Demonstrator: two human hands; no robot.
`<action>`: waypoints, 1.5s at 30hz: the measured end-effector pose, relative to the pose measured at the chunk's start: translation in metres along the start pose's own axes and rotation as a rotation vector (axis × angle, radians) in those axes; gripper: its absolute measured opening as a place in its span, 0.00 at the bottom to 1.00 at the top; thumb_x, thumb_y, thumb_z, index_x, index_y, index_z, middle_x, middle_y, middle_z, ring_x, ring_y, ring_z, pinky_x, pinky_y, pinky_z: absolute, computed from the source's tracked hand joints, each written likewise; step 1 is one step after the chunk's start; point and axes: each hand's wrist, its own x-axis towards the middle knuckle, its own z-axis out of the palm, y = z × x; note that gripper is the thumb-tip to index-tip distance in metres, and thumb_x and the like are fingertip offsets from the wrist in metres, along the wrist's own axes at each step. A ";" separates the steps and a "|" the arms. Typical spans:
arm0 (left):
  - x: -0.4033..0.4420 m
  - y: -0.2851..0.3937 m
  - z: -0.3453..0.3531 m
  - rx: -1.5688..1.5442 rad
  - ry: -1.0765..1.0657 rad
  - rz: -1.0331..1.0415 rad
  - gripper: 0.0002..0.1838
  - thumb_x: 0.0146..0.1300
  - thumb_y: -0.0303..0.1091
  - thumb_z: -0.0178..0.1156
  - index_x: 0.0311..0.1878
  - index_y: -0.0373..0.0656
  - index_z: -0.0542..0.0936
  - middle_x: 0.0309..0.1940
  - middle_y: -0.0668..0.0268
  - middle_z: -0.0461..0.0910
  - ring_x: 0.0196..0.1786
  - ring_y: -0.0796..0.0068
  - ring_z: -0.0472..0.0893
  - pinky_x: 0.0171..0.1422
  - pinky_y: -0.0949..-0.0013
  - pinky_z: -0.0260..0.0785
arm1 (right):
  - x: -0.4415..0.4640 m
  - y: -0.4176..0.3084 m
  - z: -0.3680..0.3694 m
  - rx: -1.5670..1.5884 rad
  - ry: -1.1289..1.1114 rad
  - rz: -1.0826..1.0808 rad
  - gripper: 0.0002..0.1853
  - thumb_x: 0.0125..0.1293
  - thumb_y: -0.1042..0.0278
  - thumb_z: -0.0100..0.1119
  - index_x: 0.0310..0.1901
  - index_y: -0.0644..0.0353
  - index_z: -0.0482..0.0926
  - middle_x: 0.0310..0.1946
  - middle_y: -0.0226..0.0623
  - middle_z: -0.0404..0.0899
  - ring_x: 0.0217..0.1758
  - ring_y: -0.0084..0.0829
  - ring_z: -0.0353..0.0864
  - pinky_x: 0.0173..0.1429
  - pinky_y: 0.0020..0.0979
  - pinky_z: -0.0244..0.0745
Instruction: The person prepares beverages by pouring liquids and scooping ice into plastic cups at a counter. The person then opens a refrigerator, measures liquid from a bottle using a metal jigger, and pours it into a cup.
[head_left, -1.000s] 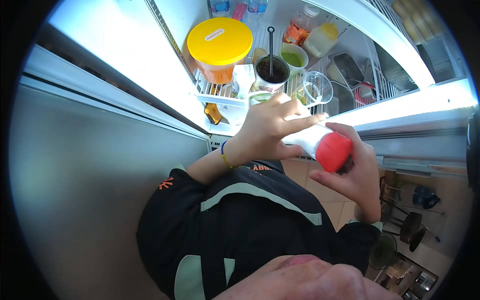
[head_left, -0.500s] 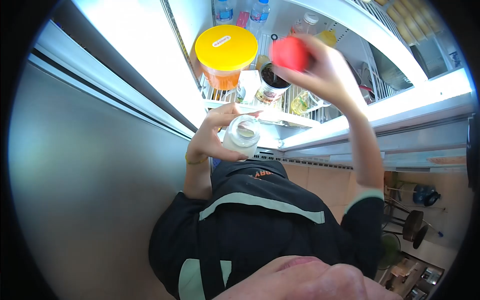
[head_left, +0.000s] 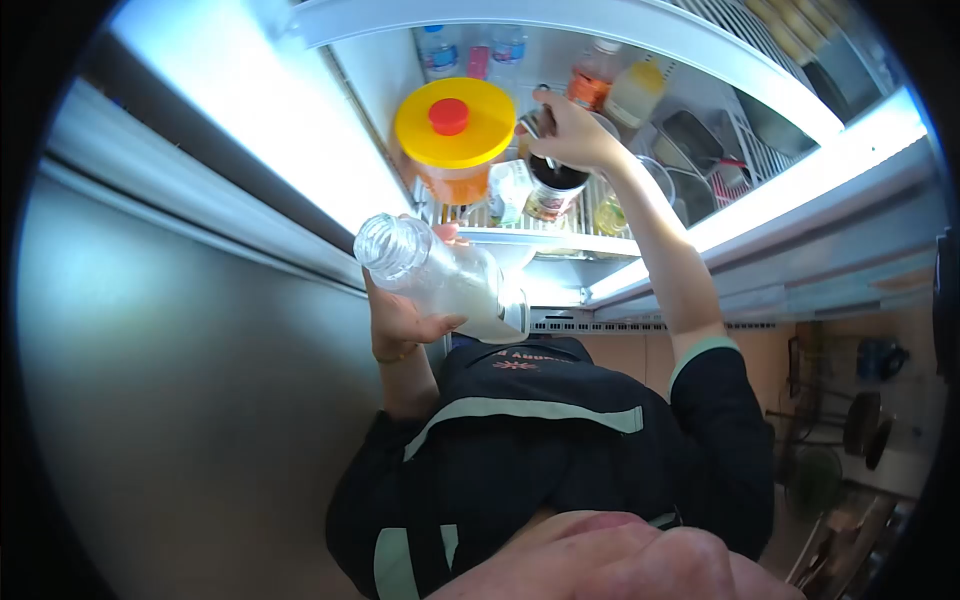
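Note:
In my left hand is a clear bottle, tilted with its uncapped mouth toward the upper left and whitish contents inside. My right hand reaches into the fridge above an open can of dark contents, fingers closed round the handle of a spoon. The red cap rests on the yellow lid of a large tub of orange contents. A white packet stands between the tub and the can.
Water bottles stand at the back of the shelf. An orange-labelled bottle, a yellow-topped bottle and metal trays are to the right. The shelf's front edge and fridge door lie nearby.
The red cap has gone from my right hand onto the yellow lid. My right hand has taken hold of the spoon. The bottle in my left hand has tilted over.

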 end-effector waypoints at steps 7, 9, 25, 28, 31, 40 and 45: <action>0.099 0.026 0.099 0.755 -0.550 0.507 0.33 0.30 0.32 0.75 0.48 0.34 0.83 0.32 0.64 0.76 0.35 0.75 0.77 0.40 0.72 0.72 | -0.200 0.000 -0.031 0.396 0.415 -0.087 0.31 0.54 0.80 0.71 0.61 0.59 0.75 0.57 0.36 0.77 0.53 0.24 0.78 0.57 0.29 0.76; 0.113 0.020 0.130 0.778 -0.693 0.565 0.37 0.32 0.33 0.74 0.55 0.41 0.83 0.32 0.65 0.76 0.33 0.73 0.76 0.37 0.72 0.71 | -0.237 -0.012 -0.028 0.450 0.567 -0.031 0.30 0.52 0.80 0.72 0.59 0.56 0.78 0.55 0.33 0.77 0.52 0.22 0.77 0.53 0.27 0.77; 0.123 -0.018 0.219 1.116 -0.897 1.281 0.35 0.38 0.40 0.72 0.58 0.59 0.82 0.42 0.74 0.77 0.47 0.75 0.78 0.47 0.72 0.78 | -0.310 -0.019 -0.018 0.343 1.029 0.153 0.23 0.50 0.77 0.76 0.49 0.68 0.82 0.34 0.33 0.85 0.35 0.19 0.84 0.39 0.21 0.79; 0.126 -0.019 0.220 1.115 -0.874 1.330 0.35 0.38 0.39 0.73 0.58 0.60 0.82 0.43 0.74 0.77 0.50 0.74 0.78 0.51 0.72 0.78 | -0.308 -0.021 -0.018 0.295 1.033 0.149 0.22 0.50 0.76 0.75 0.49 0.68 0.82 0.34 0.34 0.85 0.34 0.19 0.84 0.39 0.21 0.78; 0.126 -0.016 0.220 1.121 -0.863 1.334 0.36 0.37 0.38 0.74 0.58 0.61 0.82 0.44 0.75 0.78 0.51 0.74 0.78 0.52 0.72 0.78 | -0.306 -0.020 -0.018 0.281 1.041 0.125 0.22 0.50 0.76 0.75 0.49 0.68 0.82 0.33 0.34 0.85 0.34 0.19 0.84 0.38 0.20 0.78; 0.128 -0.021 0.223 1.059 -0.780 1.495 0.28 0.45 0.35 0.71 0.54 0.61 0.84 0.42 0.74 0.78 0.54 0.72 0.78 0.55 0.68 0.77 | -0.301 -0.023 -0.017 0.280 1.021 0.154 0.23 0.50 0.79 0.75 0.50 0.70 0.80 0.34 0.32 0.83 0.37 0.19 0.81 0.43 0.22 0.77; 0.124 -0.024 0.227 1.037 -0.771 1.536 0.25 0.47 0.36 0.70 0.53 0.61 0.84 0.43 0.74 0.79 0.55 0.70 0.78 0.60 0.62 0.74 | -0.304 -0.016 -0.014 0.263 1.029 0.123 0.23 0.51 0.76 0.75 0.50 0.69 0.81 0.35 0.34 0.85 0.36 0.20 0.84 0.40 0.21 0.78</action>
